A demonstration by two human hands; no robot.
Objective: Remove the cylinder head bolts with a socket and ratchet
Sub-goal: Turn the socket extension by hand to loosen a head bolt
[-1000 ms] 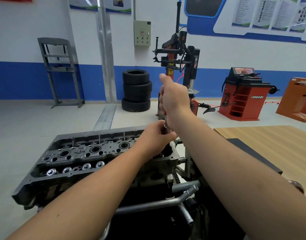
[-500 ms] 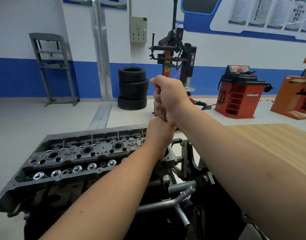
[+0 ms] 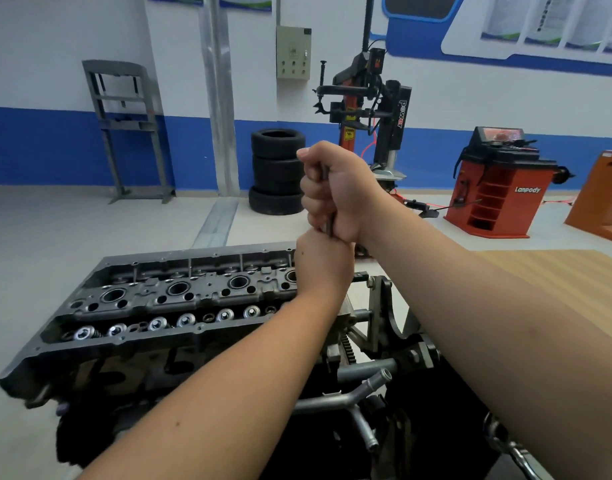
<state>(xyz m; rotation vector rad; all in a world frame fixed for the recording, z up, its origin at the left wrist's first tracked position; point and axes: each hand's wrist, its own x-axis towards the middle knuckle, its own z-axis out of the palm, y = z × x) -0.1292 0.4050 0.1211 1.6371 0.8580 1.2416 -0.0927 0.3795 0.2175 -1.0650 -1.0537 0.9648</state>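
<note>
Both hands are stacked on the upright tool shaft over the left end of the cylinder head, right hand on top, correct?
Not quite. The head view shows the right hand above the left hand on the tool shaft, but they work over the right end of the cylinder head, not the left.

Workshop floor (image 3: 72, 237) and a wooden tabletop (image 3: 554, 271)

The pale grey floor carries a stack of three black tyres (image 3: 277, 171) near the blue-banded wall, a grey metal frame (image 3: 124, 133) to their left, a tyre changer (image 3: 374, 109) to their right, and a red wheel balancer (image 3: 498, 188) further right. A metal strip (image 3: 216, 221) runs along the floor. The tabletop lies at the right edge.
</note>
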